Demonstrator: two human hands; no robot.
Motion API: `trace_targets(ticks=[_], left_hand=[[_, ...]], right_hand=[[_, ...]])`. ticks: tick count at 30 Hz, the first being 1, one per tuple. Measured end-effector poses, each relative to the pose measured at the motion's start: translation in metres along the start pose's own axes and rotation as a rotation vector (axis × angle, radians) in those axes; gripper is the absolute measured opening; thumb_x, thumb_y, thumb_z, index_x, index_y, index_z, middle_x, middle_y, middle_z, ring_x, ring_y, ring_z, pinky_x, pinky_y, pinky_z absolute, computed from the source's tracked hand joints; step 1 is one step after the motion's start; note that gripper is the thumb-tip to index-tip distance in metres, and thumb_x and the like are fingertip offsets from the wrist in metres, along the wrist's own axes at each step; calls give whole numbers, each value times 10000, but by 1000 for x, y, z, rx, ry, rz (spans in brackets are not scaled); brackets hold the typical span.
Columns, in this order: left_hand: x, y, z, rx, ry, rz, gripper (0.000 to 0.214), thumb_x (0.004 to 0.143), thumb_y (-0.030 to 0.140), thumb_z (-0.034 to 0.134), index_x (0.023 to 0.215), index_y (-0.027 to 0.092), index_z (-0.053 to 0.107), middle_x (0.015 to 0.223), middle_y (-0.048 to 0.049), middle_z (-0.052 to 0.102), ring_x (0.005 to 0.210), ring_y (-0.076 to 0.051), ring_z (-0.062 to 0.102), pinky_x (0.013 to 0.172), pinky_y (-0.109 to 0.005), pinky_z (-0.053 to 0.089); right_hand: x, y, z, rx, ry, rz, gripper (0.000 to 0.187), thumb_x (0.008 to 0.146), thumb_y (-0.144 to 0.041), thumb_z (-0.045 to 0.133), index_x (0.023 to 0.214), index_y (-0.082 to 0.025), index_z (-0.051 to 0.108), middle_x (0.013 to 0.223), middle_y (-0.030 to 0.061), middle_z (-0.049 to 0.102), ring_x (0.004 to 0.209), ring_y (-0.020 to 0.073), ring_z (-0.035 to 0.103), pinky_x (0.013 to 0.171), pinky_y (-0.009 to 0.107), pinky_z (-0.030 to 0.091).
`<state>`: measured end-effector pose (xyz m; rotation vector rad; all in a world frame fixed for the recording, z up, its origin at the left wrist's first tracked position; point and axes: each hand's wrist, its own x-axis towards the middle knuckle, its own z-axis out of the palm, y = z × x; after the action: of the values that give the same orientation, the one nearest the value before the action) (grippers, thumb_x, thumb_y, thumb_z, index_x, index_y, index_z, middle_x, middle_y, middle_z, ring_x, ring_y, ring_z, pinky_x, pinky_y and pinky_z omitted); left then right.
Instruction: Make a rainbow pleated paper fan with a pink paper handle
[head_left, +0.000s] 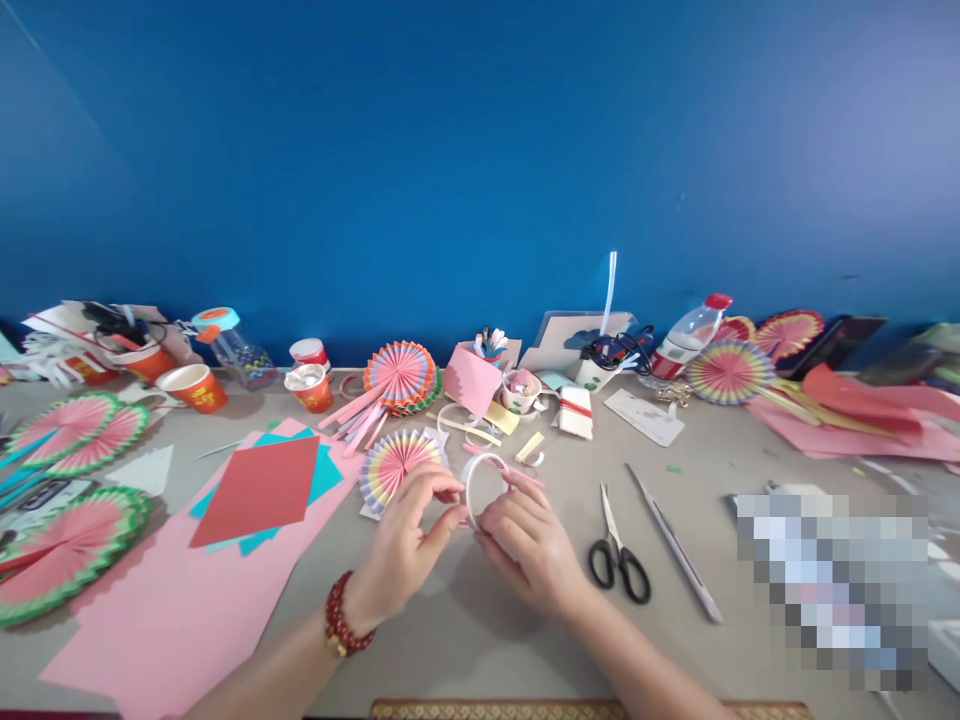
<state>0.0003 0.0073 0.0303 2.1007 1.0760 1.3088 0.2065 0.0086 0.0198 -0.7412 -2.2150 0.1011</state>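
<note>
Right now the left hand (409, 540) and the right hand (529, 545) are both pinching a white ring (470, 488), which is standing upright between them near the table's (465, 625) front edge; scissors (619, 560) are lying just to the right.

Bare forearms, no sleeves, red beaded bracelet (346, 615) with gold bead on the left wrist

The picture is bright, with soft, even light and strong colors. The blue wall (480, 150) looks paler at the upper right of the frame. Faint shadows lie on the surface (487, 630) under the left hand (405, 545) and right hand (529, 550). The edges bend and stretch. A patch at the lower right is blurred into squares.
</note>
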Motion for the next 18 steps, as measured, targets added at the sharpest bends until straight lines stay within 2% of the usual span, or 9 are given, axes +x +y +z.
trace_targets(ticks=[6,14,18], left_hand=[[3,1,-1,67,-22,47,106,985,162,516,1047,225,576,1009,-65,657,990,-201,631,896,-342,494],[6,-6,-4,-80,-57,5,82,989,172,498,936,215,543,931,-41,618,912,-184,603,851,-320,481],[4,-4,-5,-62,-25,0,71,982,164,503,1011,218,539,965,-41,606,927,-183,601,863,-323,472]], right_hand=[[-3,4,1,-18,-5,-13,169,931,-126,542,1050,-241,580,860,26,697,798,186,621,1104,509,395],[-1,6,0,78,-8,-8,173,930,-127,537,1062,-231,577,882,41,692,829,198,620,1095,500,407],[-2,8,0,61,13,19,163,934,-129,533,1050,-234,579,855,33,678,811,192,608,1085,494,421]])
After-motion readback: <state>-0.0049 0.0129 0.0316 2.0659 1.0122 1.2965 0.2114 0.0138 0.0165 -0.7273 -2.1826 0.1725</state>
